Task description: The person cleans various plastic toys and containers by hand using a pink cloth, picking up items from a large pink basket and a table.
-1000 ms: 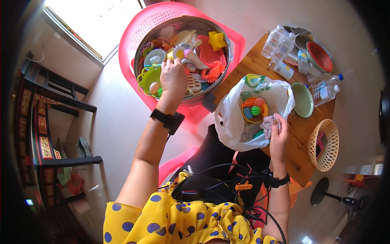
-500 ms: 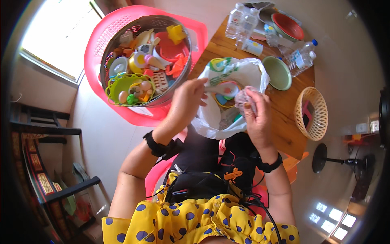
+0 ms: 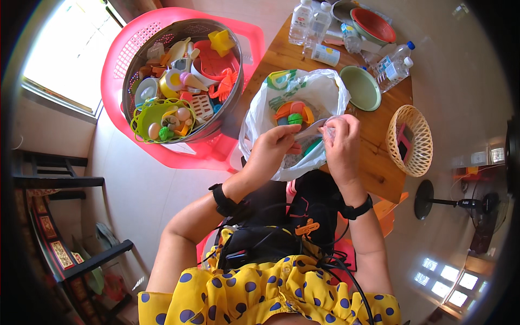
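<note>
Over the white plastic bag [image 3: 260, 103], my left hand [image 3: 276, 146] is closed in a pinch on a pale toy spoon [image 3: 314, 129], partly hidden by the fingers. My right hand [image 3: 341, 143] is closed around a crumpled pinkish cloth [image 3: 329, 131], which presses against the spoon's other end. Both hands are close together above the bag's opening. Inside the bag lie several bright toy pieces, among them an orange one [image 3: 284, 111] and a green one [image 3: 295, 119].
At left, a pink plastic chair [image 3: 114, 81] bears a grey basket [image 3: 235, 95] full of plastic toys. The wooden table [image 3: 374, 141] holds bottles [image 3: 395, 73], a green bowl [image 3: 360, 89] and a woven basket [image 3: 425, 143] with a pink-edged object inside.
My left hand has moved down and right, bringing the spoon to the cloth. My right hand has closed the cloth over its end. The view has shifted slightly.
</note>
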{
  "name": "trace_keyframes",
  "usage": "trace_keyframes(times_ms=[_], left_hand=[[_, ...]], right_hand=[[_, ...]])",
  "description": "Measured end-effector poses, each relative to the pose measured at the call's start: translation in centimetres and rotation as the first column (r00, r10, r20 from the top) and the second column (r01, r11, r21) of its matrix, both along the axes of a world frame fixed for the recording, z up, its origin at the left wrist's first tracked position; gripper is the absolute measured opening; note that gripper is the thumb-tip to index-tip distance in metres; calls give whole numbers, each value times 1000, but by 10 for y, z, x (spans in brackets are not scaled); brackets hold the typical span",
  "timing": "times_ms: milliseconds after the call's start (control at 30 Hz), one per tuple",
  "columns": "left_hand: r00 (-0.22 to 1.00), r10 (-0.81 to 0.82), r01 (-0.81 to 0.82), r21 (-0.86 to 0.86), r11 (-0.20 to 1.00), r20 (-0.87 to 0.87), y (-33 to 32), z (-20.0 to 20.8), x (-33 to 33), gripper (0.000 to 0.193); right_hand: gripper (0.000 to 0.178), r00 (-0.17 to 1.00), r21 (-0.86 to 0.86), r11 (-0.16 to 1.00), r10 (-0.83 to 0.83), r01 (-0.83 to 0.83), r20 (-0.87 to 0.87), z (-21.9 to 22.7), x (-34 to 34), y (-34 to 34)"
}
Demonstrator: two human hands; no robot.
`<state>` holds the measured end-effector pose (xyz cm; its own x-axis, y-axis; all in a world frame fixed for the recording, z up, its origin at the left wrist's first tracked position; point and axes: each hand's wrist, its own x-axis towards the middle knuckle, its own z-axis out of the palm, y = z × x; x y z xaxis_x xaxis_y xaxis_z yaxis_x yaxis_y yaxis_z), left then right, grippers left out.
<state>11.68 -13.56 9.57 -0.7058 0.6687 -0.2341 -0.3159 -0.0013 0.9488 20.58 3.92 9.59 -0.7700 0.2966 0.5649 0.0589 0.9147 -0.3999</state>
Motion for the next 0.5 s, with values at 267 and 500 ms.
trace_keyframes(times_ms=[267,500], left_hand=[[935,-185,139,169,976,301,-5,-22,-12,35],[660,-470,568,-20,823,-586,-6,-38,-21,32]], right_hand=[[33,1000,-231,973,4,-8,-20,0,0,2],[35,988,-171,974,152,-148,6,1,0,-3]])
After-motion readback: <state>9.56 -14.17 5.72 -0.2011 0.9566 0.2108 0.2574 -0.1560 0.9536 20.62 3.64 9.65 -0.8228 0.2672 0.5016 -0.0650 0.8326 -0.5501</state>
